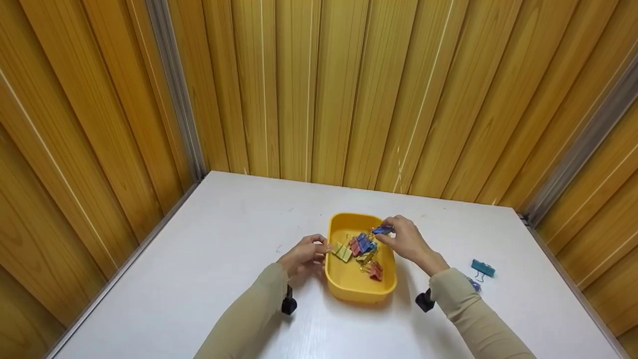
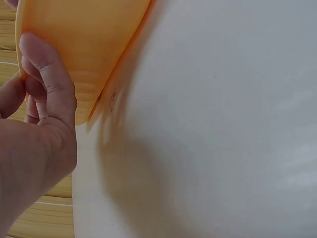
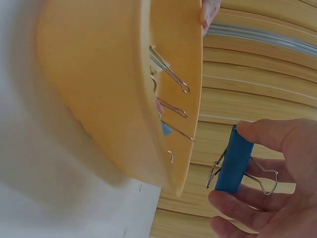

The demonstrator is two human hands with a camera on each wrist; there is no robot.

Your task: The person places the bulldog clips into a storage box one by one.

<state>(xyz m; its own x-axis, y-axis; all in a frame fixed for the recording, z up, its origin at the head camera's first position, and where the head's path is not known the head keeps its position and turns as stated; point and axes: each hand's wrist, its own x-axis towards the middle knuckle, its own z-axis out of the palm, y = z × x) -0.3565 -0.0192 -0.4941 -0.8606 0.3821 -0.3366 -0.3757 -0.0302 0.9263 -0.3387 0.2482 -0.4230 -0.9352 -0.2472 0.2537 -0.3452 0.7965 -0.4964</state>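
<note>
A yellow plastic bin (image 1: 360, 294) sits on the white table with several binder clips inside: yellow, red, blue and others in a loose heap. At its left rim my left hand (image 1: 305, 253) holds the wall; the left wrist view shows curled fingers and thumb at the bin's edge (image 2: 79, 54). My right hand (image 1: 406, 239) pinches a blue binder clip (image 3: 235, 161) by its ends between thumb and fingers, over the bin's right rim. Both wire handles of this clip are folded out. From the right wrist, the bin's side wall (image 3: 94, 74) hides most of the heap.
On the table to the right lie a teal binder clip (image 1: 483, 268) and a purple-blue clip (image 1: 474, 284), the latter partly behind the right sleeve. Wood-patterned panels (image 1: 319, 89) stand behind the table and along both sides.
</note>
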